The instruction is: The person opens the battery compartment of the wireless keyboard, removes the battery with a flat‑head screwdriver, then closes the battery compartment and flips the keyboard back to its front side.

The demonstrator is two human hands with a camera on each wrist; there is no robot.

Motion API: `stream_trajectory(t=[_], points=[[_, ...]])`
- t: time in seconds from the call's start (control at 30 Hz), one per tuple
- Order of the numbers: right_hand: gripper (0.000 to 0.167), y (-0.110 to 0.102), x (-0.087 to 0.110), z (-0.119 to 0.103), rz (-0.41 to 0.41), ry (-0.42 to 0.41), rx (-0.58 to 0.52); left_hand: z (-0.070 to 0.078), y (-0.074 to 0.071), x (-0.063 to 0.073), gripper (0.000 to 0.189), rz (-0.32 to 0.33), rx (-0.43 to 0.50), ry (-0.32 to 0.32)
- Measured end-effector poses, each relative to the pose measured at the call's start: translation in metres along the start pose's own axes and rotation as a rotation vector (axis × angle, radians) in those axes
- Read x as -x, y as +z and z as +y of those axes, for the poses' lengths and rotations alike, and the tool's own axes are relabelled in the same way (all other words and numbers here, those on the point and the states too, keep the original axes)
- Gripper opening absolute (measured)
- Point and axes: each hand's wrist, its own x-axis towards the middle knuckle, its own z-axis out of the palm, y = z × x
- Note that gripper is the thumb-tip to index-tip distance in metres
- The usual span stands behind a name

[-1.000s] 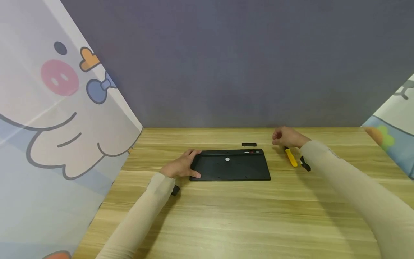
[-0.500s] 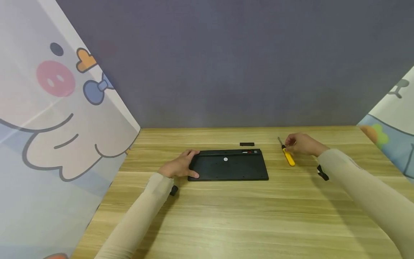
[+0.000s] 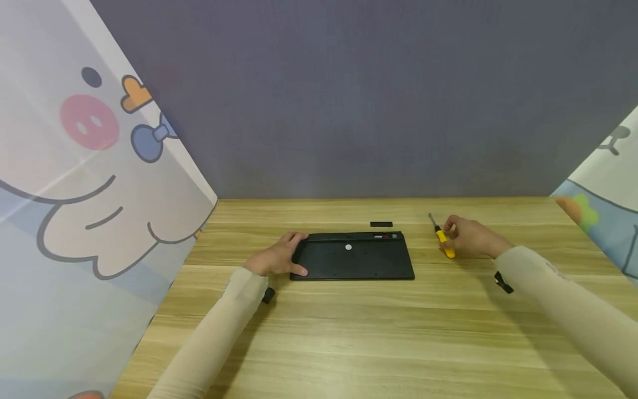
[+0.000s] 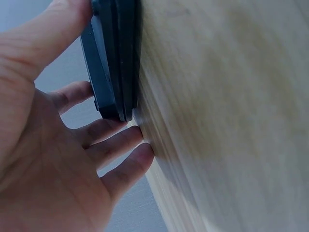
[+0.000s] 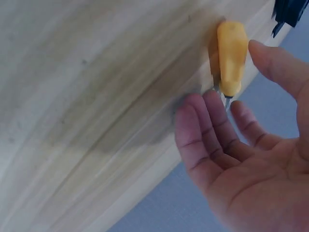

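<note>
A black keyboard (image 3: 359, 260) lies face down on the wooden table, with a label and a round white sticker on its underside. My left hand (image 3: 276, 256) holds its left end, thumb at the near edge and fingers at the far edge. In the left wrist view the fingertips (image 4: 143, 153) reach down to the table beside the keyboard's edge. A yellow-handled screwdriver (image 3: 442, 237) lies to the right, its metal shaft pointing away. My right hand (image 3: 471, 237) is at the handle, thumb and fingers loosely spread around it. In the right wrist view a small gap shows between thumb and handle (image 5: 231, 53).
A small black oblong cover (image 3: 381, 224) lies behind the keyboard's right half. A grey partition (image 3: 349, 111) rises along the table's back edge. A panel with cartoon prints (image 3: 99, 166) stands at the left, another (image 3: 608, 194) at the right.
My right hand has moved back to the right and nearer, coming down from beyond the screwdriver to its handle. The left hand, keyboard and screwdriver stay put.
</note>
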Motion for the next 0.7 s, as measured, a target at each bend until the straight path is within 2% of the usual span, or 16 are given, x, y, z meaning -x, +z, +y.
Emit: stream_trajectory(t=[0.17,0.4,0.7], points=[[0.044,0.003,0.004,0.0,0.006,0.008,0.009,0.0,0.0,0.001,0.096,0.003,0.003,0.007],[0.034,0.006,0.004,0.002,0.036,-0.003,0.028,0.0,0.001,0.001,0.096,-0.003,0.013,0.001],[0.02,-0.005,0.011,-0.01,0.233,-0.118,0.089,-0.001,0.0,0.001,0.095,-0.003,0.035,0.014]])
